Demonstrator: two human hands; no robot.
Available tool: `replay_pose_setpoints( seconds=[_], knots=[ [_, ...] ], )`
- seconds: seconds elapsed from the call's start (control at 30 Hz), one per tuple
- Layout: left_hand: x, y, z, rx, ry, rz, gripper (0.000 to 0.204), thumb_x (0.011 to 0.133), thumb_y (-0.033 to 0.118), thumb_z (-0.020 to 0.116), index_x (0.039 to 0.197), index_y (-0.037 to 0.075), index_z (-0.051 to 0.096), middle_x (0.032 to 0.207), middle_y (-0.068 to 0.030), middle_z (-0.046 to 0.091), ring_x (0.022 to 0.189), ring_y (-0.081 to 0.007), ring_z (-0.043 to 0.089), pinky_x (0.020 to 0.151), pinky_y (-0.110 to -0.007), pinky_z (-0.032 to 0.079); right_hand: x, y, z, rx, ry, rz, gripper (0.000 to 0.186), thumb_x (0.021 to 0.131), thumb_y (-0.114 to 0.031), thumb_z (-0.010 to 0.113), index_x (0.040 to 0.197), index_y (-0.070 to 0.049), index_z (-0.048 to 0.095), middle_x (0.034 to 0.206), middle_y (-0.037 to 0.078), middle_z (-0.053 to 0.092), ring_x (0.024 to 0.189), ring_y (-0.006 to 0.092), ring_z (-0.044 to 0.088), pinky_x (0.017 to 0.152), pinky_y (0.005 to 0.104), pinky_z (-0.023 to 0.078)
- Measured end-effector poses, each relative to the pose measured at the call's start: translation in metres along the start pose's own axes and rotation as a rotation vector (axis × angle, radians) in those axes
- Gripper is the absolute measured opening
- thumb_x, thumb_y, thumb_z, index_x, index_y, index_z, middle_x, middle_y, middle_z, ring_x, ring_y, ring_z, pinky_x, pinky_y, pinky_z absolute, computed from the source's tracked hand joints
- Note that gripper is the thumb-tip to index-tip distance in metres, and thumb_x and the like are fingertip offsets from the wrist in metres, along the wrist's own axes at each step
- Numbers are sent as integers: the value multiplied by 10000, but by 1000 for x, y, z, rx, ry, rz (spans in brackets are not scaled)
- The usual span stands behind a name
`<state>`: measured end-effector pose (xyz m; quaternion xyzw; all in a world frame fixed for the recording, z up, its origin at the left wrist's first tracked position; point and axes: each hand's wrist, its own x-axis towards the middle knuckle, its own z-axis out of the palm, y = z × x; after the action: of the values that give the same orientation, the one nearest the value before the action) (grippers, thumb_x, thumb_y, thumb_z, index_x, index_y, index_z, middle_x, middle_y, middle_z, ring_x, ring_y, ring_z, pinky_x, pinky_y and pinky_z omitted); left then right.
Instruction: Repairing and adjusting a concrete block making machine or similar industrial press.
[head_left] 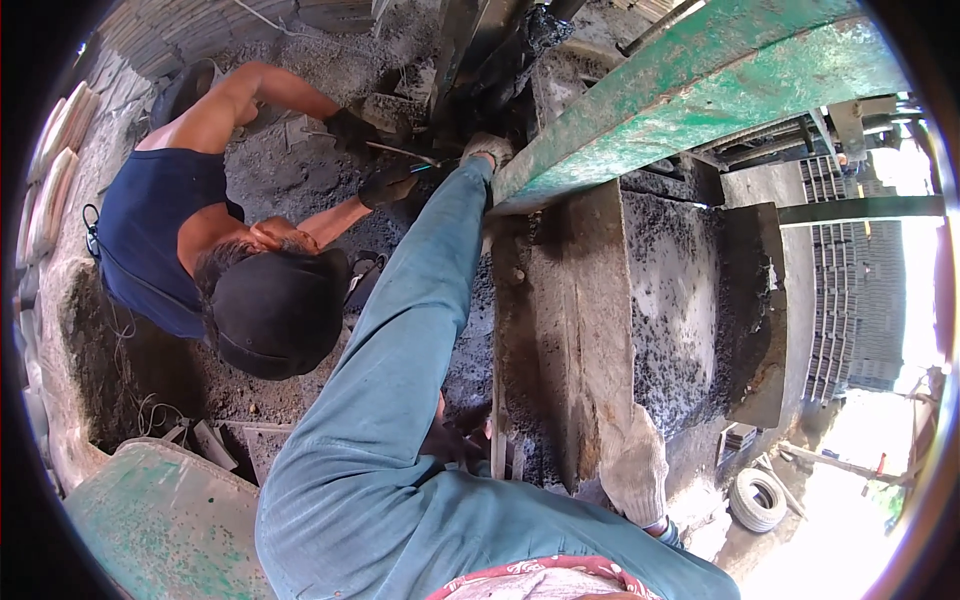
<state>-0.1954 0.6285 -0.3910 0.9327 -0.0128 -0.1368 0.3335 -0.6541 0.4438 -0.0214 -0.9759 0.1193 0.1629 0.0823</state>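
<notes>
My left hand [487, 147], in a pale knit glove, reaches far forward to the lower end of a green metal beam [690, 95]. Its fingers look curled, and what they hold is hidden in the dark gap there. My right hand [637, 468], in a similar glove, lies along the edge of a worn metal trough [590, 330], fingers stretched forward. Left of my arm, a person [190, 240] in a dark blue vest and black cap bends over. That person's dark-gloved hands [388, 183] are at a thin rod [400, 152], close to my left hand.
A soot-speckled plate [675, 300] slopes right of the trough. Dark upright metal parts [480, 60] stand ahead. A green curved metal sheet [160, 520] lies at lower left. Farther right are a tyre [757, 500] and stacked bricks [830, 280]. Dark grit covers the ground [280, 170].
</notes>
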Motion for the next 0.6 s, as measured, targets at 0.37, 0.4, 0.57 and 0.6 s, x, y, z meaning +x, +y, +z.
replay_pose_setpoints(
  seconds=[0.37,0.4,0.57,0.6],
  knots=[
    [-30,20,-22,-188,19,-154,568,982,558,421,1130,104,728,1202,-209,692,1116,-404,663,926,-484,532,5,-1,0,81,-11,34,349,917,-227,640,1194,-18,600,1026,239,680,985,459,645,838,509,524],
    [-35,23,-25,-192,20,-151,568,982,558,421,1130,104,728,1202,-209,692,1116,-404,663,926,-484,532,5,-1,-1,68,-15,43,352,916,-223,640,1198,-17,599,1029,242,679,988,460,644,843,511,522],
    [-46,26,-32,-212,-12,-173,689,988,664,326,1226,127,685,1243,-208,677,1168,-398,639,954,-489,517,1,-3,-3,62,-6,30,372,891,-181,650,1219,-17,591,1050,253,673,1000,466,639,856,507,521],
    [-44,24,-31,-213,-9,-174,689,988,664,326,1226,127,685,1243,-208,677,1168,-398,639,954,-489,517,-1,-4,-3,55,10,18,377,880,-169,656,1219,-17,590,1053,256,672,1003,468,638,856,506,521]
  ],
)
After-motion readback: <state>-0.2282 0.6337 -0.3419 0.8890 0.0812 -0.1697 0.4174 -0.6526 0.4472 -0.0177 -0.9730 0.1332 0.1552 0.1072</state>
